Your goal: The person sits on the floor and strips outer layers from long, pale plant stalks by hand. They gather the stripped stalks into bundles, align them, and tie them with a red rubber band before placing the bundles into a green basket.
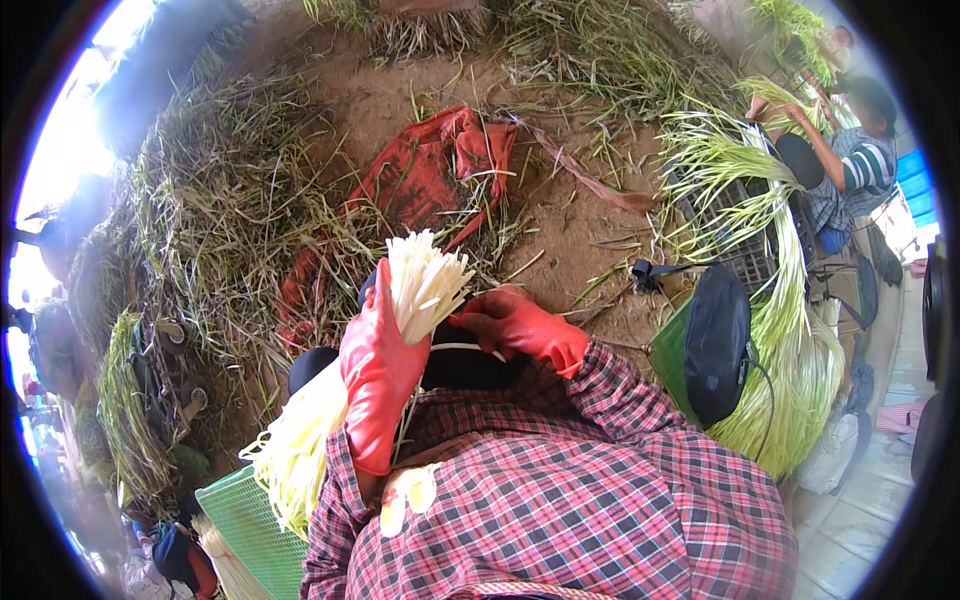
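Left hand (pixel 385 365) grips pale stalks (pixel 428 285); dark crate (pixel 748 266) bears greens (pixel 715 160)

No readable text, labels, brands, numbers or signs in view.
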The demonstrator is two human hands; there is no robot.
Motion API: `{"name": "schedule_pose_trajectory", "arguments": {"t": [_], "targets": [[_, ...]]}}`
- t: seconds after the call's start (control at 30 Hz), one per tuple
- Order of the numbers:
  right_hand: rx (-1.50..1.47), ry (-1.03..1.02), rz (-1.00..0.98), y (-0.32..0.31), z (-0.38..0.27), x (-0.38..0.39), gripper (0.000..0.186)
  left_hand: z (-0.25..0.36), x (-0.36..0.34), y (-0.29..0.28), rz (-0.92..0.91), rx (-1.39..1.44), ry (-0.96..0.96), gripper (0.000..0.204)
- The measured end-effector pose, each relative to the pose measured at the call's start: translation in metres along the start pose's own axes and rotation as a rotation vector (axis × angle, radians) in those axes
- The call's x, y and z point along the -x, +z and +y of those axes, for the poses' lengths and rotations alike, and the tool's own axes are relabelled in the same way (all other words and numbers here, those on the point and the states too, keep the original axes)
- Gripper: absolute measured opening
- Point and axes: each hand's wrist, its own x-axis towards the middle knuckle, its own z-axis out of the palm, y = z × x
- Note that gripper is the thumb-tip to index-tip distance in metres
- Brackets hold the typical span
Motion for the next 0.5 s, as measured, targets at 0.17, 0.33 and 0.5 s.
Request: {"name": "schedule_pose_trajectory", "arguments": {"t": [0.17, 0.33, 0.5], "targets": [[-0.045, -0.169, 0.315, -0.012, 0.007, -0.008, 0.020, 0.001, -0.001, -0.004, -0.018, -0.001, 0.002, 0.087], [0.689, -0.739, 0.367, -0.022, -0.007, 0.007, 0.023, 0.002, -0.003, -0.004, -0.040, 0.022, -0.030, 0.086], [0.868, -0.797, 0.290, -0.006, -0.009, 0.023, 0.020, 0.004, -0.004, -0.004, -0.030, 0.027, 0.009, 0.085]]}}
